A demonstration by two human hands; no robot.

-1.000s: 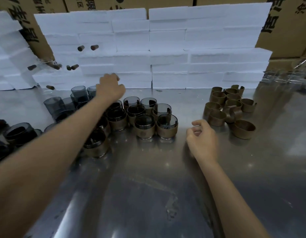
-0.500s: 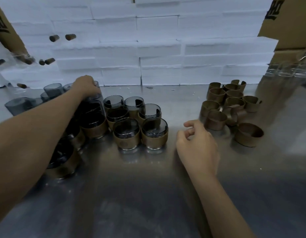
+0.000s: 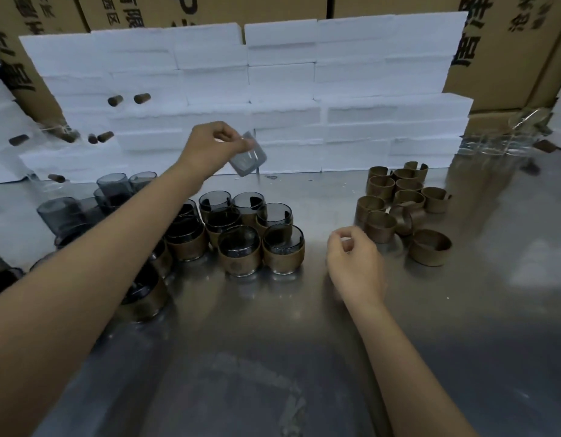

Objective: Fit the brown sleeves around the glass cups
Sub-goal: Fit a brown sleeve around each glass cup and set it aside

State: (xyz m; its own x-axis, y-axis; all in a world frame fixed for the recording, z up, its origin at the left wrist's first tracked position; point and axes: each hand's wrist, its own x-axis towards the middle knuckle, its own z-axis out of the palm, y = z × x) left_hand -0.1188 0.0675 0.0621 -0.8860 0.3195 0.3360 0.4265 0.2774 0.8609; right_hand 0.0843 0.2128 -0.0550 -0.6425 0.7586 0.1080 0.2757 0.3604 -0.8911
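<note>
My left hand [image 3: 209, 146] holds a bare smoky glass cup [image 3: 248, 158] by its rim, tilted, in the air above the sleeved cups. Several cups wearing brown sleeves [image 3: 239, 252] stand grouped at the table's middle. Bare grey cups [image 3: 110, 187] stand at the left, partly behind my left forearm. A cluster of empty brown sleeves [image 3: 399, 206] lies at the right. My right hand [image 3: 356, 263] hovers over the table just left of those sleeves, fingers loosely curled and holding nothing.
The steel table [image 3: 272, 357] is shiny. White foam blocks [image 3: 288, 99] are stacked like a wall along the back, with cardboard boxes [image 3: 509, 52] behind. Clear plastic wrap and glasses [image 3: 499, 140] sit at the far right. Small brown corks [image 3: 142, 97] rest on the foam at left.
My left hand has lifted a bare cup out of the left group and carried it up and to the right. My right hand stays near the sleeves.
</note>
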